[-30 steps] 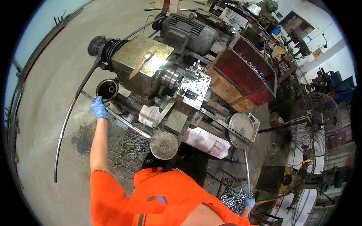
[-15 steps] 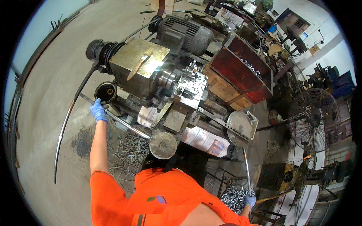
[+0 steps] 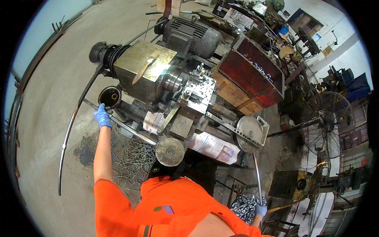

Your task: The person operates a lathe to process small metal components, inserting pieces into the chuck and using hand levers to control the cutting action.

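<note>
My left hand [image 3: 102,117], in a blue glove, is closed around a long metal lever [image 3: 136,134] at the machine's left. This lever runs to a round metal hub [image 3: 169,151] close in front of my body. Low on the right, my right hand [image 3: 260,210], also gloved in blue, is wrapped around the lower part of an upright steel rod [image 3: 257,173]. The rod reaches up toward a large round disc [image 3: 249,134]. Between the two stands the machine's chuck [image 3: 173,83], beside a metal slide block [image 3: 199,94]. Whatever the chuck grips is too small to make out.
A red bin [image 3: 252,73] with small metal parts stands behind right. Shiny metal pieces [image 3: 242,208] fill a basket by my right hand. A motor [image 3: 193,37] sits at the back, a fan [image 3: 327,124] at right. A long bar [image 3: 68,138] curves down at left; metal scrap [image 3: 134,162] litters the floor.
The view has shifted very slightly. Both hands keep their hold on the lever and the rod, with no clear movement of either.
</note>
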Action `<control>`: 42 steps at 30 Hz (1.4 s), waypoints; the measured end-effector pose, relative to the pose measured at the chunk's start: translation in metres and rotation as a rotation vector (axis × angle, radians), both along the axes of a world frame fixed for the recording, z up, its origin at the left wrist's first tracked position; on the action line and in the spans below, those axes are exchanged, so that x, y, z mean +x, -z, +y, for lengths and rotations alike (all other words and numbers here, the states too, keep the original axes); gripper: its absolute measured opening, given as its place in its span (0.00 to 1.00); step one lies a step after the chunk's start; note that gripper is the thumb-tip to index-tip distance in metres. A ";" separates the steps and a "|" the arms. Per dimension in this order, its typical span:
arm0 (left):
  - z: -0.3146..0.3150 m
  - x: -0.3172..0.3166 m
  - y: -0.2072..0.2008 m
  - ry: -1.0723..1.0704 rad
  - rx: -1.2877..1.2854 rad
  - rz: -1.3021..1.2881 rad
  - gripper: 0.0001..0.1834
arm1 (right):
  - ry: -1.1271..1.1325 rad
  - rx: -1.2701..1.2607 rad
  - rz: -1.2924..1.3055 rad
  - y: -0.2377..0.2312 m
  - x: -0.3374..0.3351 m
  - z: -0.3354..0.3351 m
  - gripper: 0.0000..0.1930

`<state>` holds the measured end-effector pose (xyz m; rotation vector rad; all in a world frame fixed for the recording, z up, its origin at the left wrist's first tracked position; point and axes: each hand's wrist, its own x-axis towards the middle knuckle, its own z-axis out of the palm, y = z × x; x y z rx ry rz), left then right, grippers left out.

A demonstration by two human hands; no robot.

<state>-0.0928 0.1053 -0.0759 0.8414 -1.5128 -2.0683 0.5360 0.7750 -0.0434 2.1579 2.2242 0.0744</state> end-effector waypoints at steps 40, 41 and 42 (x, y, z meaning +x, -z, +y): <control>-0.001 -0.001 0.000 -0.021 0.043 0.064 0.07 | 0.037 -0.014 -0.004 -0.008 -0.006 -0.021 0.20; 0.000 -0.001 -0.001 -0.015 0.043 0.062 0.07 | 0.032 -0.007 0.000 -0.008 -0.006 -0.022 0.20; 0.000 -0.001 -0.001 -0.010 0.044 0.059 0.07 | 0.027 0.000 0.004 -0.007 -0.005 -0.022 0.20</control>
